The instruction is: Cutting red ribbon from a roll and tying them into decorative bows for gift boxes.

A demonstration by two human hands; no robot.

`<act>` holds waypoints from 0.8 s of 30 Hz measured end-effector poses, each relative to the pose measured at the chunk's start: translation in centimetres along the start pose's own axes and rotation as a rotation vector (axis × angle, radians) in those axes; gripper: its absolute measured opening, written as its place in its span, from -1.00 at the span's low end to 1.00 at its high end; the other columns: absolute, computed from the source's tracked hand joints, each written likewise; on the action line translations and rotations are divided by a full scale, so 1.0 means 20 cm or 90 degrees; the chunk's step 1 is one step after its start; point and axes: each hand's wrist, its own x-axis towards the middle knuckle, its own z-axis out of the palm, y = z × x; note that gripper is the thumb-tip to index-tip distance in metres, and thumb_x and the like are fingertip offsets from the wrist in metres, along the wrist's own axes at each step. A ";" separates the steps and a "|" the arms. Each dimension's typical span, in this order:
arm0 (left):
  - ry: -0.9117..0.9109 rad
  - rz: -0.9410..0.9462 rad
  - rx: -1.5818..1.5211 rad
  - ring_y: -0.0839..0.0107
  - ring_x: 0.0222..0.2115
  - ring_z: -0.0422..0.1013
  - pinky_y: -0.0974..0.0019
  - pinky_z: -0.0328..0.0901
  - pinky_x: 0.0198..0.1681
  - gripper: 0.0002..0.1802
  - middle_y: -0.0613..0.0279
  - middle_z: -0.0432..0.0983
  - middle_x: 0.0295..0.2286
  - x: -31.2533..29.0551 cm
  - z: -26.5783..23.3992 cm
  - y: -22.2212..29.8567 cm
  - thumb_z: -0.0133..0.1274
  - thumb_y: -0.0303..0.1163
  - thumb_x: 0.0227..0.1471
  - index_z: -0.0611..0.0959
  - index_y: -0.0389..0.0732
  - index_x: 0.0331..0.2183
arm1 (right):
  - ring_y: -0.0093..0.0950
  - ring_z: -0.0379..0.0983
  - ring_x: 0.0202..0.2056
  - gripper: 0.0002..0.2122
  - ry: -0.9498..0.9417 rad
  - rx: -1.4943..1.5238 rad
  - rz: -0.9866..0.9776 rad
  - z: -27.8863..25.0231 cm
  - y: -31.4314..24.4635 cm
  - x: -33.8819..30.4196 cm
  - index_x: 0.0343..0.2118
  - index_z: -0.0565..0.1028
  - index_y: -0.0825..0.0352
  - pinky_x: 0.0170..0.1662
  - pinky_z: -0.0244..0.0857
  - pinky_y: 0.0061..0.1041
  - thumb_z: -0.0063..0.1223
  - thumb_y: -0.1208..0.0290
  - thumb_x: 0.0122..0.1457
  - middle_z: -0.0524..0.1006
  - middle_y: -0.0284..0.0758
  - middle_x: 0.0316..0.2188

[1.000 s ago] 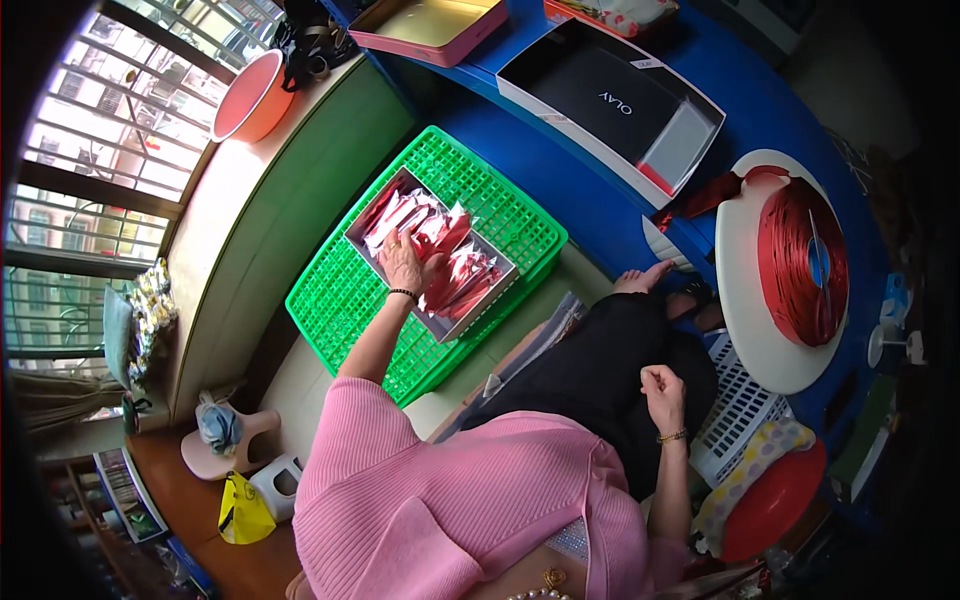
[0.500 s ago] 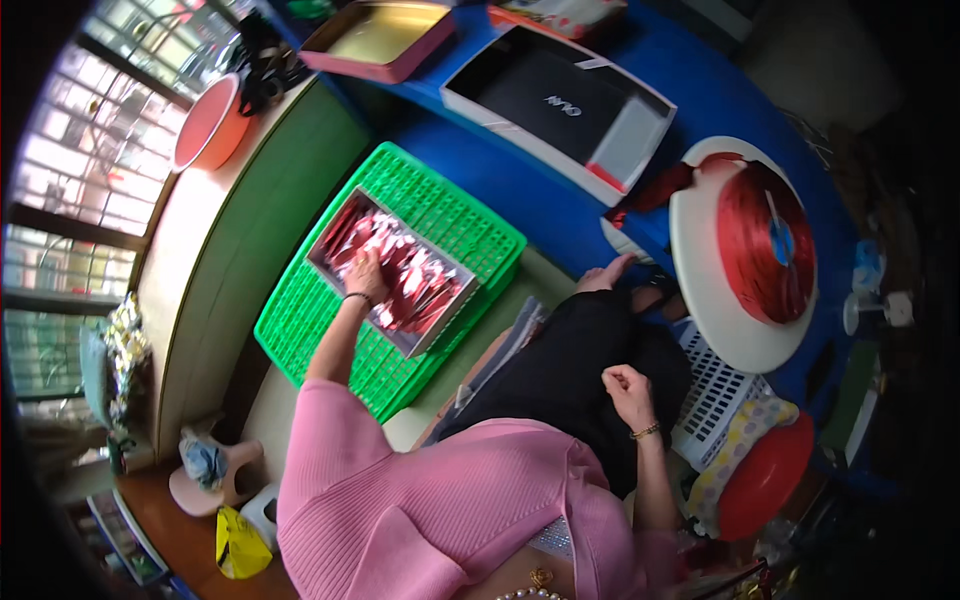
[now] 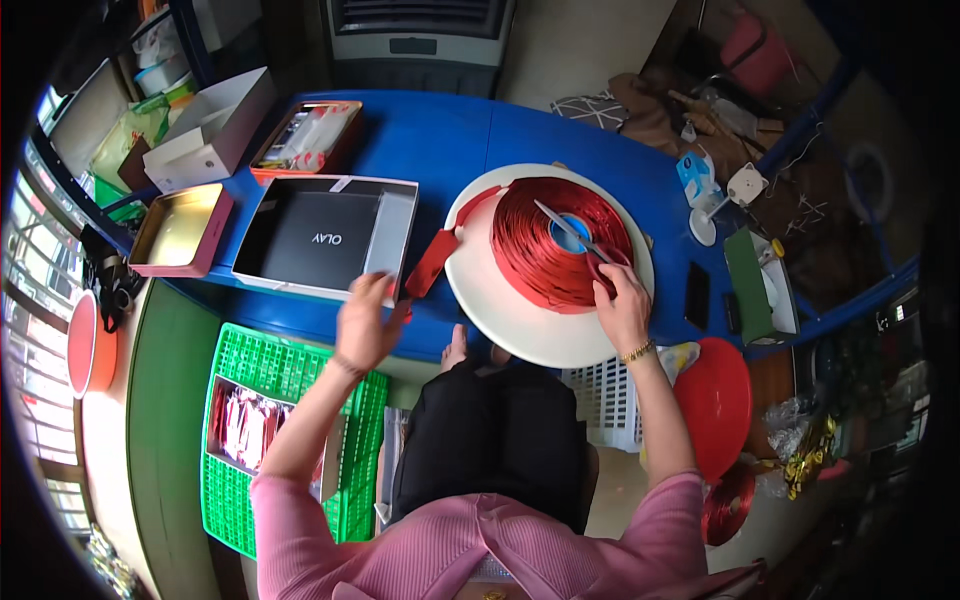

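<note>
A large roll of shiny red ribbon [image 3: 520, 255] with a blue core lies on a round cream tray [image 3: 490, 315] on the blue table. Across the core rest scissors [image 3: 565, 228], blades pointing far left. My right hand [image 3: 624, 310] is closed at their handles, which its fingers partly cover. The ribbon's loose end [image 3: 433, 262] hangs over the tray's left edge. My left hand [image 3: 365, 325] is held over the table's front edge, fingers apart, by the near right corner of a shallow box with a black inside [image 3: 310, 240]. Its fingertips are slightly blurred.
At lower left, a box of red pieces [image 3: 245, 425] sits on an upturned green crate [image 3: 225, 500]. A pink tin [image 3: 215, 235], an orange tin [image 3: 350, 130] and a white box [image 3: 225, 125] stand at the left. A red basin [image 3: 725, 410] stands right, beside a white basket [image 3: 605, 400].
My left hand has left the box of red pieces and come to the table. My right hand has moved from my lap to the scissors. The view has turned toward the table.
</note>
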 end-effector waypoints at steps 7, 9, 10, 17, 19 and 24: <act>-0.089 -0.152 0.228 0.05 -0.26 0.41 0.15 0.35 -0.23 -0.66 -0.05 0.43 -0.29 0.61 0.61 -0.12 0.05 -0.39 -0.19 0.47 -0.34 -0.29 | -0.19 0.35 -0.15 -0.69 -0.199 -0.177 0.041 0.09 0.18 0.13 -0.24 0.44 0.37 -0.09 0.26 -0.30 0.12 0.41 -0.09 0.46 -0.16 -0.26; -0.144 -0.189 0.236 0.08 -0.31 0.46 0.15 0.37 -0.27 -0.77 0.00 0.49 -0.33 0.65 0.63 -0.14 -0.04 -0.38 -0.15 0.56 -0.26 -0.38 | -0.20 0.35 -0.15 -0.72 -0.194 -0.123 0.068 0.06 0.16 0.17 -0.25 0.45 0.35 -0.09 0.27 -0.30 0.11 0.41 -0.08 0.46 -0.17 -0.25; -0.126 -0.191 0.276 0.09 -0.37 0.48 0.16 0.38 -0.29 -0.80 0.02 0.53 -0.41 0.65 0.64 -0.13 -0.10 -0.39 -0.14 0.61 -0.20 -0.48 | -0.21 0.35 -0.15 -0.72 -0.185 -0.057 0.093 0.04 0.16 0.19 -0.26 0.45 0.34 -0.10 0.27 -0.30 0.10 0.41 -0.08 0.46 -0.17 -0.25; -0.193 -0.133 0.232 0.03 -0.42 0.47 0.13 0.36 -0.32 -0.84 -0.05 0.52 -0.50 0.52 0.53 -0.03 -0.08 -0.42 -0.20 0.59 -0.23 -0.55 | -0.19 0.39 -0.18 -0.80 -0.311 -0.271 0.093 0.09 0.36 0.30 -0.37 0.49 0.35 -0.11 0.29 -0.30 0.09 0.45 -0.11 0.50 -0.15 -0.35; -0.202 -0.121 0.215 0.03 -0.44 0.46 0.11 0.36 -0.34 -0.84 -0.06 0.51 -0.52 0.46 0.46 0.02 -0.06 -0.39 -0.19 0.58 -0.23 -0.57 | -0.18 0.43 -0.25 -0.84 -0.295 -0.282 0.060 0.08 0.33 0.32 -0.43 0.49 0.37 -0.16 0.31 -0.29 0.08 0.46 -0.13 0.52 -0.16 -0.41; -0.230 -0.114 0.148 0.01 -0.54 0.42 0.04 0.29 -0.47 -0.82 0.00 0.44 -0.61 -0.01 0.26 0.08 0.03 -0.31 -0.13 0.49 -0.20 -0.62 | -0.32 0.50 -0.47 -0.85 -0.368 0.006 0.202 -0.05 0.29 0.26 -0.47 0.49 0.39 -0.36 0.35 -0.40 0.06 0.46 -0.14 0.55 -0.20 -0.53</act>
